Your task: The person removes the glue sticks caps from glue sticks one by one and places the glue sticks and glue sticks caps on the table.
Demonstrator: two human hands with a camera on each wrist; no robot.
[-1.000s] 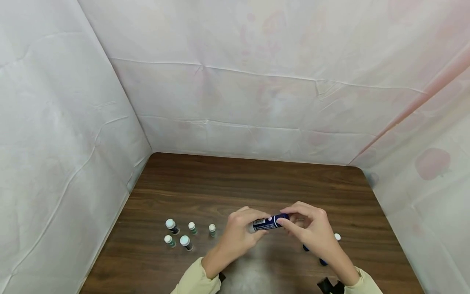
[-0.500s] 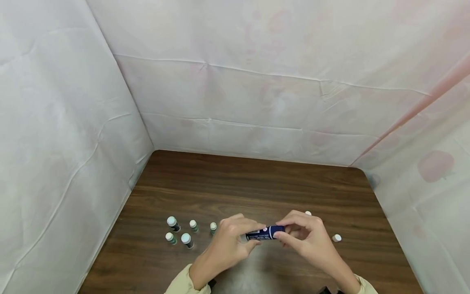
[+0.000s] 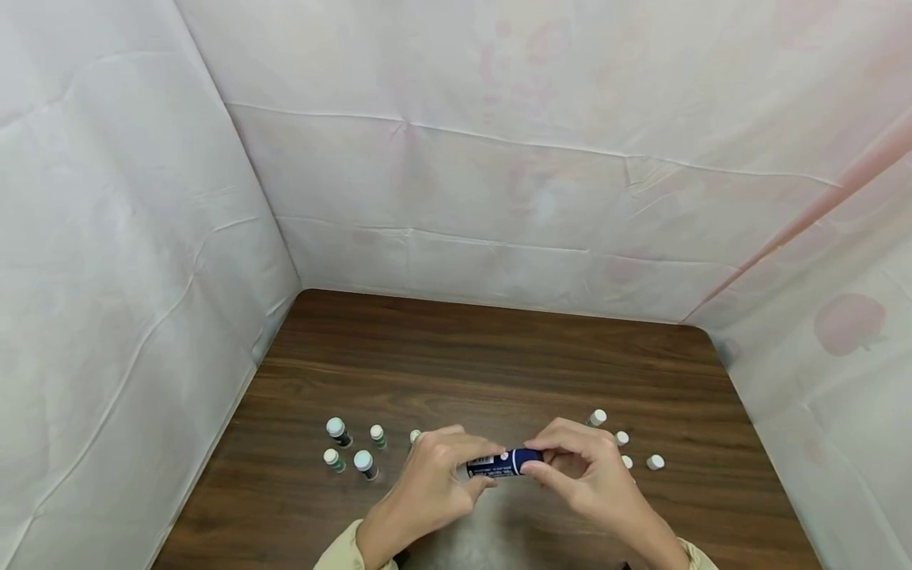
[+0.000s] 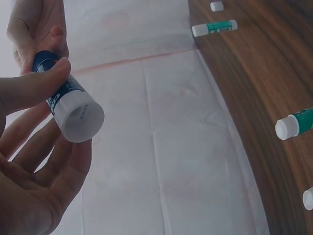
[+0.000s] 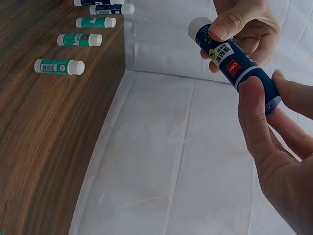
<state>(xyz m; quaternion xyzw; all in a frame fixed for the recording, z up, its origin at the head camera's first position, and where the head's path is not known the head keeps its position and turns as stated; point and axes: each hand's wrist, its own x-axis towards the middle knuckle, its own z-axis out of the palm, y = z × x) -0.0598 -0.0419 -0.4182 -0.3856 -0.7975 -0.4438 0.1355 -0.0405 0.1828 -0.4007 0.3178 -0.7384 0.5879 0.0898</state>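
Note:
A dark blue glue stick (image 3: 495, 465) with a white cap is held nearly level between both hands above the table. My left hand (image 3: 436, 479) grips its white-capped end, thumb and fingers on opposite sides. At the other end, the thumb and fingertips of my right hand (image 3: 594, 479) pinch the plain blue base. The right wrist view shows the printed label of the glue stick (image 5: 232, 61), with a red patch on it. In the left wrist view, the round end of the white cap (image 4: 82, 117) faces the camera.
Left of the hands, several white-capped sticks stand upright, including a dark one (image 3: 366, 465) and a green one (image 3: 333, 461). More white-capped sticks (image 3: 597, 417) stand behind and beyond the right hand. Pale fabric (image 3: 442, 269) hangs around the wooden table (image 3: 456, 356).
Both hands have moved left and closer to the body with the glue stick between them. Sticks at the right that the right hand covered now show.

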